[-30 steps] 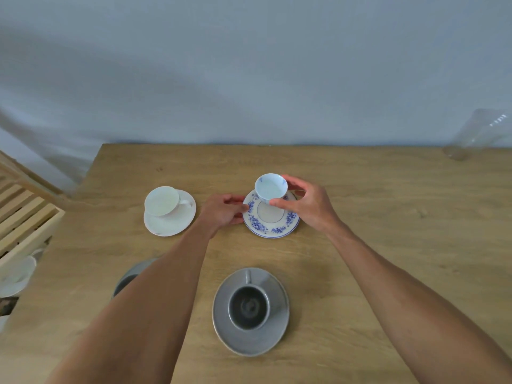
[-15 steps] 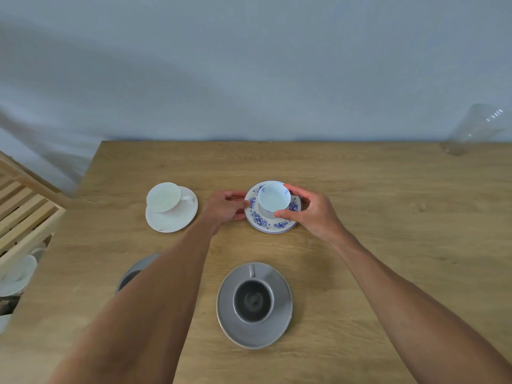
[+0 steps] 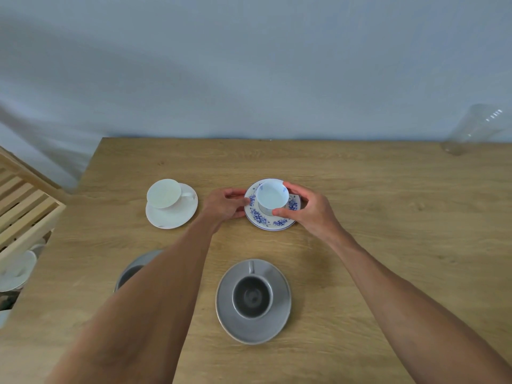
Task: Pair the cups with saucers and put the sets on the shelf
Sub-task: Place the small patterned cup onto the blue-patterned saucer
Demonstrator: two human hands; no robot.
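A white cup with blue marks (image 3: 271, 197) stands on the blue-flowered saucer (image 3: 263, 219) in the middle of the wooden table (image 3: 388, 217). My right hand (image 3: 304, 210) grips the cup from the right side. My left hand (image 3: 225, 206) holds the saucer's left rim. A plain white cup (image 3: 164, 193) sits on a white saucer (image 3: 171, 216) to the left. A grey cup (image 3: 251, 297) rests on a grey saucer (image 3: 253, 302) nearer to me. My left forearm hides most of another grey set (image 3: 133, 268).
A slatted wooden shelf (image 3: 25, 206) stands off the table's left edge, with white crockery (image 3: 16, 268) on a lower level. A clear glass (image 3: 476, 128) stands at the table's far right corner. A pale wall runs behind the table.
My right hand lowered the blue-marked cup onto the flowered saucer, where it now rests. My left hand stayed on the saucer's rim.
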